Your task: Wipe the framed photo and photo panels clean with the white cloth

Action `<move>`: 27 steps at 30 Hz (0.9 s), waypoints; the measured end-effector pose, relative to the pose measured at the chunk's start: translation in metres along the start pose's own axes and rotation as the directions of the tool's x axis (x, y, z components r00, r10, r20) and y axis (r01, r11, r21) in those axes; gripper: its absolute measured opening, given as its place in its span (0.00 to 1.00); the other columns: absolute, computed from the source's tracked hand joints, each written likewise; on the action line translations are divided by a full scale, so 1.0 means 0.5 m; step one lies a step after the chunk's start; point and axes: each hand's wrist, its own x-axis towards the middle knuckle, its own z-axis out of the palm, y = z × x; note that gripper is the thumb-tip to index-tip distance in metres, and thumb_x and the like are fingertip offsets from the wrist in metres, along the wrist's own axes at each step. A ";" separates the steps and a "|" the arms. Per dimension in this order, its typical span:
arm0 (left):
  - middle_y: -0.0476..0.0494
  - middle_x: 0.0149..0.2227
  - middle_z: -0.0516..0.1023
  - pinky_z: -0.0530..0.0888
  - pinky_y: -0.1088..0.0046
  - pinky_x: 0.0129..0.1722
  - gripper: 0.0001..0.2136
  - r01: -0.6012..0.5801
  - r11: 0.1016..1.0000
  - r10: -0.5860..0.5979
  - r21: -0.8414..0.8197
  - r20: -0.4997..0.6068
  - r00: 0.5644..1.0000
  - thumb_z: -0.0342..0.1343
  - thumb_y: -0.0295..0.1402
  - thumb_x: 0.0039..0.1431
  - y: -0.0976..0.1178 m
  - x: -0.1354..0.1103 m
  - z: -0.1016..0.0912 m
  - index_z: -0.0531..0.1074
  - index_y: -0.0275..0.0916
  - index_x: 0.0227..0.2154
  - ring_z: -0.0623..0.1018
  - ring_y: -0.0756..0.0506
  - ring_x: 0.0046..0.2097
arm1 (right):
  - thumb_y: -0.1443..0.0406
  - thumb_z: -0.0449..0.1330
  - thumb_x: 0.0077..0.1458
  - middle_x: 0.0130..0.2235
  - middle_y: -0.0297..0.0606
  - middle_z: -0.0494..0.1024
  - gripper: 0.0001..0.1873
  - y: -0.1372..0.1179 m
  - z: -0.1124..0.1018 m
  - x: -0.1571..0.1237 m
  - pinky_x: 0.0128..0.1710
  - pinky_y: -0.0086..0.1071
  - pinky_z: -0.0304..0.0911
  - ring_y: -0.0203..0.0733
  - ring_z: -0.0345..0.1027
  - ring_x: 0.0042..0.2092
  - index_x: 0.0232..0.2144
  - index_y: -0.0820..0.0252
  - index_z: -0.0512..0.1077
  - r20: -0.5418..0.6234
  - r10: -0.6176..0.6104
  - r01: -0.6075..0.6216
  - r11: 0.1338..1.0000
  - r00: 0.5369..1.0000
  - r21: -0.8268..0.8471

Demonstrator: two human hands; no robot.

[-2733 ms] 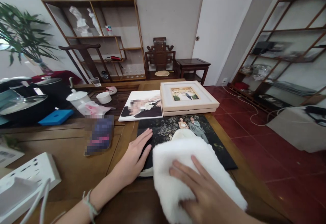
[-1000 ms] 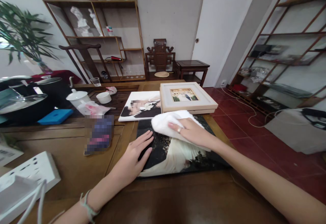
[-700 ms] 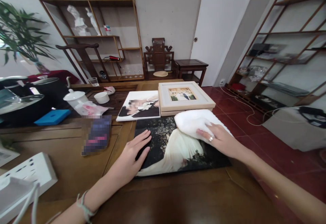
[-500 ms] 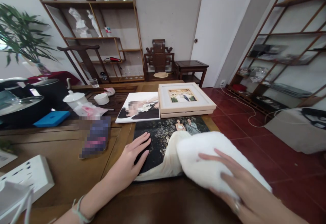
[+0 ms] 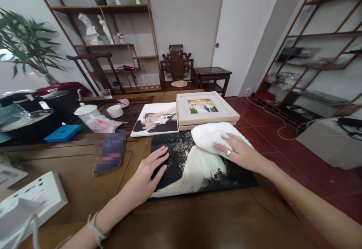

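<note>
A large dark wedding photo panel (image 5: 175, 166) lies flat on the wooden table (image 5: 158, 222). My left hand (image 5: 149, 169) rests on its left edge with the fingers stretched out and nothing held. At the panel's upper right, my right hand (image 5: 239, 151), with a ring on one finger, grips a bunched white towel (image 5: 207, 137) pressed on the surface. The towel covers the upper part of the picture, where the couple's figures are hidden. The lower right of the panel shows dark foliage and the end of a pale gown.
Behind the panel lie a framed photo on a box (image 5: 207, 119) and a white-edged photo board (image 5: 155, 122). To the left are a power strip (image 5: 36, 200), a blue box (image 5: 62, 132), a white lidded cup (image 5: 86, 111) and a dark pot (image 5: 31, 122). Red floor tiles border the table's right.
My right hand has pushed the towel away from me, from the panel's lower right to its upper right, uncovering the lower right corner. My left hand stays in place.
</note>
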 end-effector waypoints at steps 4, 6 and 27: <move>0.36 0.57 0.66 0.64 0.57 0.57 0.17 0.007 1.000 -0.007 0.001 -0.004 1.000 0.44 0.33 0.63 0.001 0.002 0.000 0.68 0.34 0.51 0.63 0.41 0.60 | 0.53 0.44 0.61 0.49 0.47 0.72 0.22 0.000 0.009 0.007 0.54 0.48 0.55 0.56 0.60 0.55 0.40 0.59 0.72 -0.060 -0.001 0.000 1.000 0.998 -0.021; 0.36 0.58 0.66 0.64 0.56 0.58 0.16 0.007 1.000 -0.007 -0.003 -0.007 1.000 0.44 0.33 0.63 0.001 0.003 0.000 0.68 0.34 0.51 0.63 0.41 0.60 | 0.54 0.45 0.61 0.51 0.49 0.71 0.21 -0.018 0.012 -0.027 0.55 0.50 0.53 0.58 0.55 0.58 0.40 0.61 0.72 -0.059 0.019 -0.021 0.999 0.998 -0.029; 0.35 0.56 0.67 0.65 0.57 0.57 0.15 -0.025 1.000 0.025 -0.016 -0.026 0.999 0.45 0.32 0.63 0.001 0.007 -0.004 0.70 0.34 0.48 0.65 0.41 0.59 | 0.51 0.43 0.61 0.51 0.53 0.71 0.27 -0.010 0.010 0.020 0.53 0.49 0.56 0.58 0.60 0.55 0.41 0.64 0.72 -0.033 -0.012 0.012 1.000 0.999 0.008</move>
